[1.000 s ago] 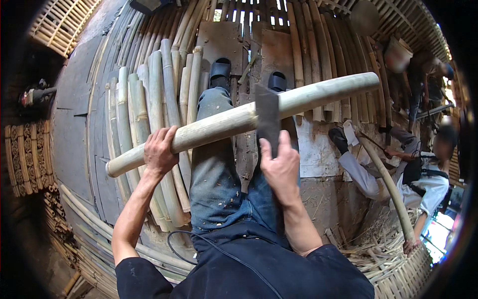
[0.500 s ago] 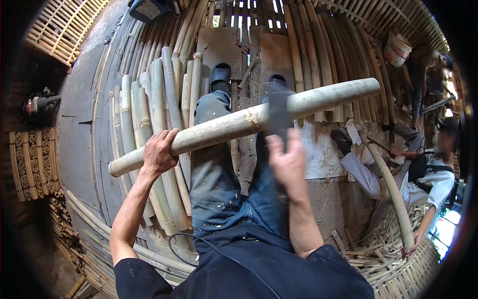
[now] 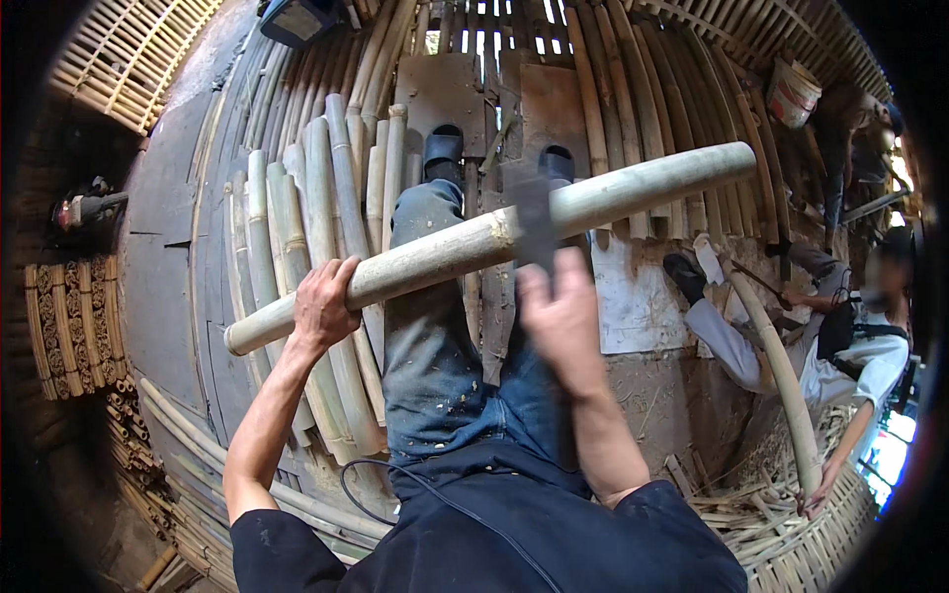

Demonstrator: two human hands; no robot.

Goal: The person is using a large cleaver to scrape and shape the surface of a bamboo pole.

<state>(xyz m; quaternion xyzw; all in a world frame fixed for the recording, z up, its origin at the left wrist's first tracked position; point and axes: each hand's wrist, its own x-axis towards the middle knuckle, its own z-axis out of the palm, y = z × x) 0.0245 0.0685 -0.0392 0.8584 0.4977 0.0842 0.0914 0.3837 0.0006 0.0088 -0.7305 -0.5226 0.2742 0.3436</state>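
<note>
A thick, pale green bamboo pole [image 3: 425, 262] slants across my legs, its right end higher in the picture. My left hand [image 3: 326, 299] is wrapped around it near its left end. In my right hand [image 3: 563, 321] is a broad, dark-bladed knife [image 3: 536, 222], blurred by motion. Its blade lies across the pole in the picture, just right of a node; whether it touches the bamboo cannot be made out. The fingers are closed around a handle that they mostly hide.
Cut bamboo poles [image 3: 316, 217] lie side by side left of my legs, more [image 3: 662, 128] at the far right. A seated person [image 3: 850, 346] at right holds another bamboo pole [image 3: 776, 371]. Below them is a woven basket [image 3: 830, 534] with bamboo scraps. Bundled sticks [image 3: 74, 326] stand left.
My right hand and the knife have shifted slightly left along the pole. My left hand keeps its hold, and the pole stays nearly in place as the whole view shifts a little.
</note>
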